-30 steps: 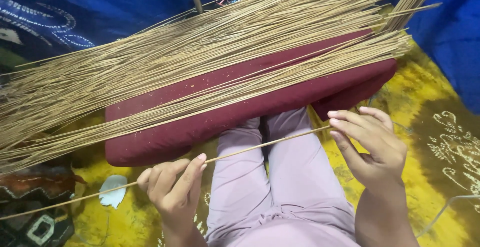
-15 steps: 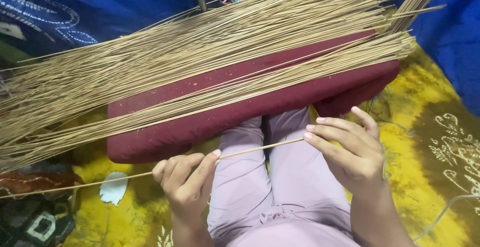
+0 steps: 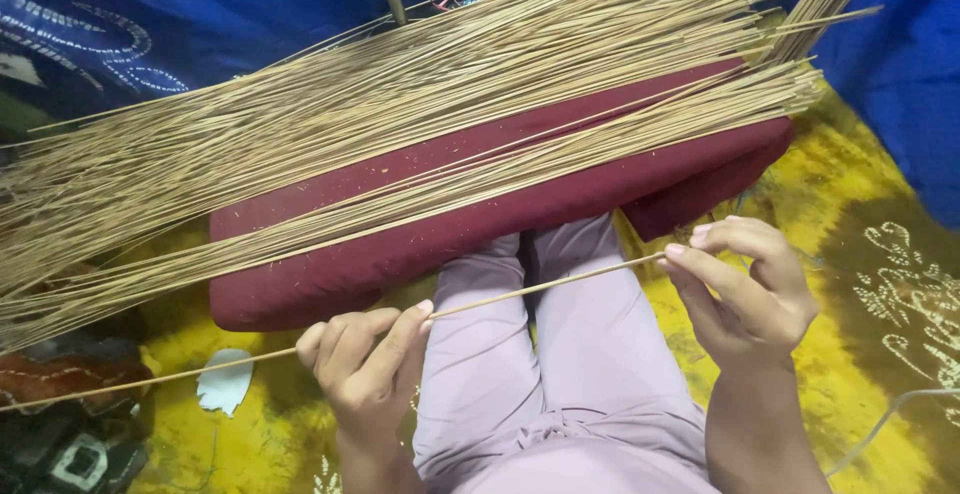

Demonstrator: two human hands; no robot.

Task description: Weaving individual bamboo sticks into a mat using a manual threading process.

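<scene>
Pinching 1 stick w/ both hands: left hand clenched mid-shaft; right hand fingers grasping tip; too much bend prob snaps it.

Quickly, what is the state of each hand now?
Left hand: closed around the thin stick, near its middle.
Right hand: fingertips pinching the same stick's end.
</scene>
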